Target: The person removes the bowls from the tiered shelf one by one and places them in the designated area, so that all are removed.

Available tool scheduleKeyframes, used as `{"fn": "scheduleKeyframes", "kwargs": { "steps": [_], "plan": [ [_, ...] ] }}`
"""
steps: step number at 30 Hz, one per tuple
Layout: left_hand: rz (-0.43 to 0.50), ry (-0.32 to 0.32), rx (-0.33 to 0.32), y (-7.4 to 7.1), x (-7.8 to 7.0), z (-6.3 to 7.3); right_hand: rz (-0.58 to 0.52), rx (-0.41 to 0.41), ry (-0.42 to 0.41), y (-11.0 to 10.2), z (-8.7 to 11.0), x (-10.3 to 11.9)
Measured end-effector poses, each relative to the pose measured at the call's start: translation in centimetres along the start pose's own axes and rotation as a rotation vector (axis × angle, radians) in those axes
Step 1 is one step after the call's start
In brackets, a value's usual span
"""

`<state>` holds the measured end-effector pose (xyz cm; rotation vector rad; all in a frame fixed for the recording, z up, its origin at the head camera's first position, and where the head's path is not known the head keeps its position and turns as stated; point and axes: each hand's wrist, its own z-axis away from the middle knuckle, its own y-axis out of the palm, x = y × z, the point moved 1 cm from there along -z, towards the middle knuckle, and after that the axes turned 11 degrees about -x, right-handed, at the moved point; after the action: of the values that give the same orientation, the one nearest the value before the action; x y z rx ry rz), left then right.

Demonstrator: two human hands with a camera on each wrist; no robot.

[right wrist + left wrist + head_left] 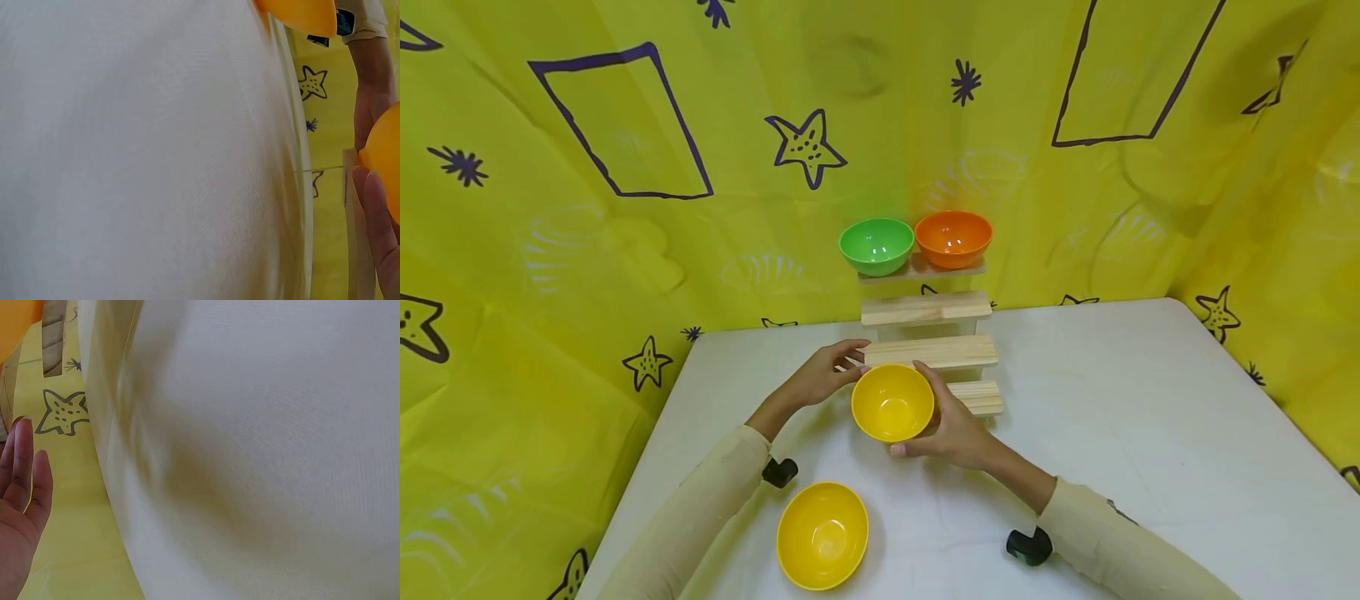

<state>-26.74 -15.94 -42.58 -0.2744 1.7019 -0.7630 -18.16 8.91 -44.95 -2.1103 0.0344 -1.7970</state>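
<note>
A yellow bowl is held by my right hand in front of the lower steps of a wooden stepped rack. The right thumb lies at its near side and the fingers at its right side. My left hand is at the rack's left end, its thumb close to the bowl's rim; whether it touches cannot be made out. In the left wrist view the left fingers look fairly straight. A second yellow bowl sits on the white table, nearer to me.
On the rack's top step stand a green bowl and an orange bowl, side by side. Behind and beside the white table hangs a yellow patterned cloth. A dark wrist device is under the right sleeve.
</note>
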Motion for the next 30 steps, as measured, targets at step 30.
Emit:
{"fn": "scheduleKeyframes", "kwargs": {
  "steps": [30],
  "plan": [
    [0.003,0.016,-0.013,-0.18,0.05,-0.03,-0.057,-0.015,-0.044,-0.71,0.45,0.19]
  ]
}}
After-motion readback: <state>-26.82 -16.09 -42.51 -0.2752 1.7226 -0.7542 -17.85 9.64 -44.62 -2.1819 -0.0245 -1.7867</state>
